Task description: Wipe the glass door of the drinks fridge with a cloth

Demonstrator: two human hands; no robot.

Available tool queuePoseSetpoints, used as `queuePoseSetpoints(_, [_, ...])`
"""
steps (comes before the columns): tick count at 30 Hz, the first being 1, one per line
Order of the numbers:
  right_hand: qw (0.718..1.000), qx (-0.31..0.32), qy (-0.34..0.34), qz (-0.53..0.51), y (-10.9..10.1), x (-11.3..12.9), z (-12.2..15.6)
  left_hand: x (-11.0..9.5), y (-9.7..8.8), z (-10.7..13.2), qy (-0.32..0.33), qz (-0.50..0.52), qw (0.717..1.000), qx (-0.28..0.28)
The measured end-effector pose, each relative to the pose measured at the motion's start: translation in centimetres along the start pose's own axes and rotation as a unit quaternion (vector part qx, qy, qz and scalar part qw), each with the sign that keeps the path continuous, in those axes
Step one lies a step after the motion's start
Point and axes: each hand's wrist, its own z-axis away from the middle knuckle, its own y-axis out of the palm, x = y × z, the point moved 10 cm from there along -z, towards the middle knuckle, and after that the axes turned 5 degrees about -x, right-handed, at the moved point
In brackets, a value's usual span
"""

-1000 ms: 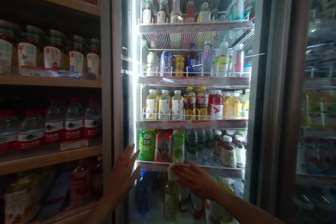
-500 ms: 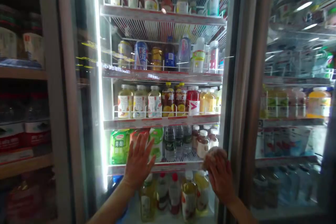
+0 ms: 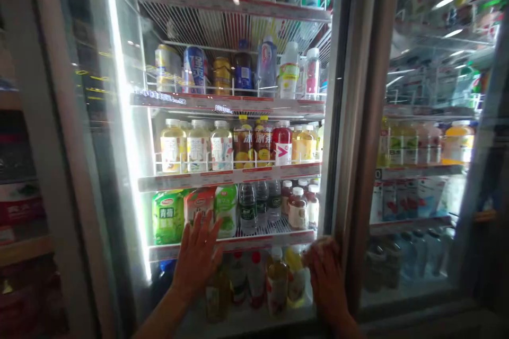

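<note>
A lit drinks fridge with a glass door [image 3: 119,169] fills the view. My left hand [image 3: 196,257] lies flat on the glass, fingers spread and open, in front of the green juice cartons [image 3: 169,217] and the shelf edge below them. My right hand [image 3: 326,270] rests low at the door's right edge, against the dark frame [image 3: 338,169]. Its fingers are together and bent, and I cannot make out what, if anything, is under them. Bottles on the bottom shelf [image 3: 276,280] stand between my two hands, behind the glass.
Wire shelves hold cans [image 3: 194,69], yellow and red juice bottles [image 3: 222,143] and water bottles [image 3: 254,204]. A second glass-door fridge [image 3: 429,159] stands to the right. Wooden shelves with goods [image 3: 19,206] are dim at the far left.
My right hand has gone from the shelf inside the fridge to the door's right edge. My left hand moved from the door's side onto the glass. The view shifted right.
</note>
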Motion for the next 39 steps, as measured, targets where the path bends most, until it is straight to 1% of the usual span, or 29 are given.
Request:
queuePoseSetpoints(1, [1.0, 0.012, -0.004, -0.003, 0.0, 0.0, 0.1, -0.1, 0.0, 0.5, 0.003, 0.003, 1.0, -0.001])
queuePoseSetpoints(2, [1.0, 0.011, -0.006, -0.005, -0.2, -0.2, -1.1, -0.1, 0.0, 0.9, 0.006, 0.006, 1.0, 0.0])
queuePoseSetpoints(4, [1.0, -0.028, 0.005, -0.004, -1.3, -1.1, -6.5, -0.1, 0.1, 1.5, 0.01, 0.012, 1.0, 0.007])
queuePoseSetpoints(6, [0.994, -0.098, 0.037, 0.008, -2.6, -2.0, -12.6, 0.0, 0.3, 1.8, 0.009, 0.014, 1.0, 0.018])
queuePoseSetpoints(7, [0.993, -0.109, 0.036, 0.001, -2.8, -1.7, -14.9, 0.1, 0.3, 2.0, 0.006, 0.014, 1.0, 0.024])
queuePoseSetpoints(8, [0.993, -0.114, 0.023, -0.008, -2.7, -0.8, -16.3, 0.2, 0.3, 2.2, 0.002, 0.011, 1.0, 0.028])
queuePoseSetpoints(9, [0.994, -0.107, -0.009, -0.025, -2.4, 0.7, -16.6, 0.3, 0.3, 2.5, 0.0, 0.008, 0.999, 0.032])
queuePoseSetpoints(10, [0.993, -0.091, -0.059, -0.049, -2.1, 2.6, -15.9, 0.3, 0.3, 2.8, 0.002, 0.003, 0.999, 0.036])
queuePoseSetpoints(13, [0.964, -0.019, -0.239, -0.113, -1.1, 8.5, -10.1, 0.5, 0.1, 4.2, 0.011, -0.007, 0.999, 0.052])
queuePoseSetpoints(14, [0.95, 0.003, -0.287, -0.126, -0.9, 9.7, -8.4, 0.7, 0.0, 4.6, 0.014, -0.008, 0.998, 0.058])
queuePoseSetpoints(15, [0.94, 0.015, -0.314, -0.133, -0.9, 10.3, -7.8, 0.9, -0.1, 5.0, 0.013, -0.007, 0.998, 0.063])
queuePoseSetpoints(16, [0.938, 0.018, -0.319, -0.134, -1.0, 10.3, -8.4, 1.1, -0.1, 5.3, 0.01, -0.005, 0.998, 0.066])
queuePoseSetpoints(17, [0.945, 0.008, -0.299, -0.13, -1.2, 9.8, -10.0, 1.2, -0.2, 5.4, 0.009, -0.003, 0.998, 0.067])
queuePoseSetpoints(20, [0.98, -0.048, -0.164, -0.098, -1.9, 7.1, -17.0, 1.5, -0.4, 5.2, -0.002, -0.006, 0.998, 0.065])
queuePoseSetpoints(21, [0.984, -0.055, -0.141, -0.091, -1.9, 7.0, -18.2, 1.4, -0.4, 5.1, -0.003, -0.01, 0.998, 0.065])
queuePoseSetpoints(22, [0.984, -0.052, -0.145, -0.091, -1.9, 7.5, -18.5, 1.4, -0.4, 5.0, -0.006, -0.014, 0.998, 0.065])
queuePoseSetpoints(23, [0.979, -0.041, -0.176, -0.098, -1.7, 8.8, -17.7, 1.3, -0.4, 4.9, -0.007, -0.018, 0.998, 0.065])
queuePoseSetpoints(24, [0.967, -0.021, -0.228, -0.109, -1.5, 10.4, -16.1, 1.2, -0.5, 4.9, -0.006, -0.022, 0.998, 0.064])
queuePoseSetpoints(26, [0.93, 0.023, -0.343, -0.13, -1.2, 13.3, -11.6, 1.1, -0.7, 5.2, -0.002, -0.026, 0.998, 0.062])
queuePoseSetpoints(27, [0.911, 0.038, -0.387, -0.136, -1.1, 14.1, -9.8, 1.1, -0.8, 5.3, 0.0, -0.024, 0.998, 0.061])
queuePoseSetpoints(28, [0.898, 0.041, -0.415, -0.141, -1.1, 14.5, -9.1, 1.2, -0.9, 5.4, 0.004, -0.021, 0.998, 0.059])
queuePoseSetpoints(29, [0.895, 0.031, -0.42, -0.145, -1.4, 14.2, -9.5, 1.2, -1.0, 5.4, 0.008, -0.019, 0.998, 0.056])
queuePoseSetpoints(30, [0.904, 0.013, -0.401, -0.144, -1.7, 13.4, -11.2, 1.4, -1.2, 5.2, 0.009, -0.018, 0.998, 0.051])
queuePoseSetpoints(33, [0.959, -0.043, -0.254, -0.117, -2.3, 9.5, -19.2, 1.9, -1.5, 3.8, -0.001, -0.018, 0.999, 0.04])
queuePoseSetpoints(34, [0.971, -0.055, -0.209, -0.104, -2.3, 8.5, -21.0, 2.0, -1.5, 3.1, -0.009, -0.014, 0.999, 0.034])
queuePoseSetpoints(35, [0.976, -0.059, -0.186, -0.095, -2.4, 8.1, -21.7, 2.0, -1.6, 2.4, -0.015, -0.008, 1.0, 0.026])
queuePoseSetpoints(36, [0.976, -0.057, -0.191, -0.093, -2.4, 8.5, -21.2, 1.9, -1.7, 1.7, -0.018, -0.001, 1.0, 0.015])
queuePoseSetpoints(37, [0.97, -0.049, -0.218, -0.097, -2.4, 9.4, -19.7, 1.7, -1.8, 1.1, -0.016, 0.005, 1.0, 0.005])
queuePoseSetpoints(39, [0.946, -0.012, -0.304, -0.115, -2.0, 11.8, -15.0, 1.2, -2.0, 0.0, -0.013, 0.01, 1.0, -0.007])
